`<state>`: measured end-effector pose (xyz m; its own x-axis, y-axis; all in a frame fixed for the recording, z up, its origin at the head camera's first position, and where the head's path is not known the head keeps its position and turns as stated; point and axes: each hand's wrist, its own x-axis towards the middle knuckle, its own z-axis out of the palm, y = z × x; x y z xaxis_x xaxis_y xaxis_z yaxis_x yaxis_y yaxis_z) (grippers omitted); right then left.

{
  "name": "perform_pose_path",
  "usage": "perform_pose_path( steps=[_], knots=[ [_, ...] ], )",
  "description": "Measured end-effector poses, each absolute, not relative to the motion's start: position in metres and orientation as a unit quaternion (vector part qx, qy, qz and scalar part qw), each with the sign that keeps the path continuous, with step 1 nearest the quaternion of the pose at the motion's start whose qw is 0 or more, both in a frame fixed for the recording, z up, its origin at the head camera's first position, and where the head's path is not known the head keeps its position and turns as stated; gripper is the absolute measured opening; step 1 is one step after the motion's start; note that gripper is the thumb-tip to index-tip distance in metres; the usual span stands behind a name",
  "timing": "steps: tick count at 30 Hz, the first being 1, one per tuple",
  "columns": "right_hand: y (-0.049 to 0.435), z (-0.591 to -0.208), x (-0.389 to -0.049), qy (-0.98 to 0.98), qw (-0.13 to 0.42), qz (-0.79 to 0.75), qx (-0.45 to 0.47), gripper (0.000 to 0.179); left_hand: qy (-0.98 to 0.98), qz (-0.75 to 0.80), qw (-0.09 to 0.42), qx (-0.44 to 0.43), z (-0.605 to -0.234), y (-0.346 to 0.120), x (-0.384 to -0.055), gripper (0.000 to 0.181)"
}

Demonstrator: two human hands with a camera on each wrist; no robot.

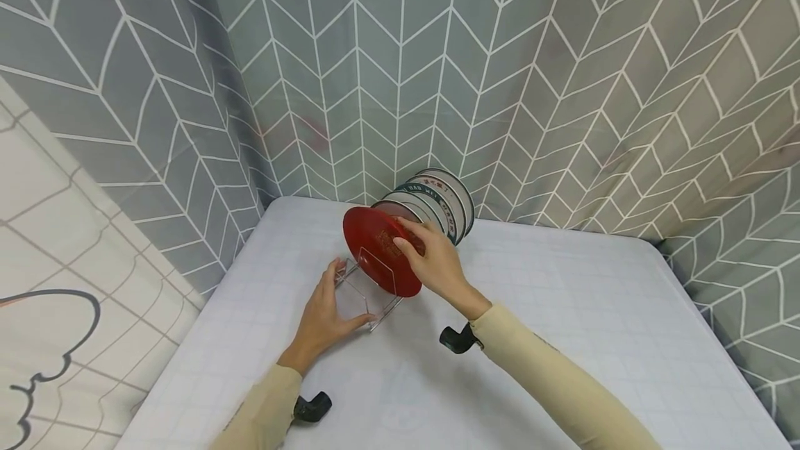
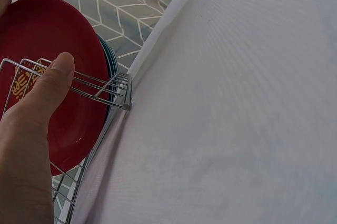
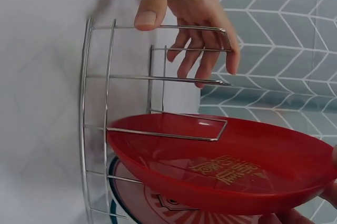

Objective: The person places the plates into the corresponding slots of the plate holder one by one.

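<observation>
A red plate [image 1: 373, 245] with gold lettering stands tilted on edge in a wire dish rack [image 1: 386, 314]. My right hand [image 1: 440, 269] grips the plate near its upper right rim, thumb on the lettered face. Around the near end of the rack, my left hand [image 1: 325, 325] holds the wires between thumb and fingers. The left wrist view shows that thumb [image 2: 58, 71] lying over the rack's upper wires. Behind the red plate, several patterned plates [image 1: 459, 200] with dark rims stand in a row; the red plate partly hides them.
A table with a white cloth [image 1: 562, 311] lies under the rack. Grey curtains with white chevron lines [image 1: 437, 75] hang close behind the table and at both sides. Dark camera mounts [image 1: 458, 340] stick out from the wrists.
</observation>
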<state>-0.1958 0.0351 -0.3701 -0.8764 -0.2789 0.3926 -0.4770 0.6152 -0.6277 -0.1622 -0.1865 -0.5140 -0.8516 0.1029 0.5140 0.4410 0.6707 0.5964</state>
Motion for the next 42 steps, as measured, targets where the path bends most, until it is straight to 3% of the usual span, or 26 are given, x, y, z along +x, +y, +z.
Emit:
perform_pose_path(
  steps=[6,11,15,19,24,32,42],
  knots=[
    [0.053,-0.372,-0.193,-0.864,0.1,0.456,0.188,0.049,-0.89,-0.373,0.216,-0.15,-0.514,-0.182,-0.163,0.121],
    [0.081,-0.383,-0.181,-0.818,0.133,0.55,0.107,0.049,-0.89,-0.381,0.196,-0.155,-0.511,-0.181,-0.165,0.118],
    [0.091,-0.419,-0.152,-0.773,0.153,0.614,0.04,0.047,-0.87,-0.422,0.181,-0.18,-0.503,-0.193,-0.173,0.103],
    [0.075,-0.455,-0.118,-0.749,0.167,0.64,0.04,0.046,-0.828,-0.493,0.143,-0.225,-0.495,-0.213,-0.19,0.077],
    [0.035,-0.472,-0.093,-0.767,0.146,0.611,0.127,0.055,-0.79,-0.544,0.066,-0.275,-0.491,-0.231,-0.21,0.06],
    [-0.016,-0.475,-0.1,-0.825,0.131,0.525,0.163,0.086,-0.732,-0.594,-0.008,-0.334,-0.497,-0.237,-0.224,0.05],
    [-0.033,-0.48,-0.113,-0.811,0.097,0.566,0.107,0.094,-0.731,-0.595,-0.026,-0.333,-0.499,-0.231,-0.227,0.051]
  ],
)
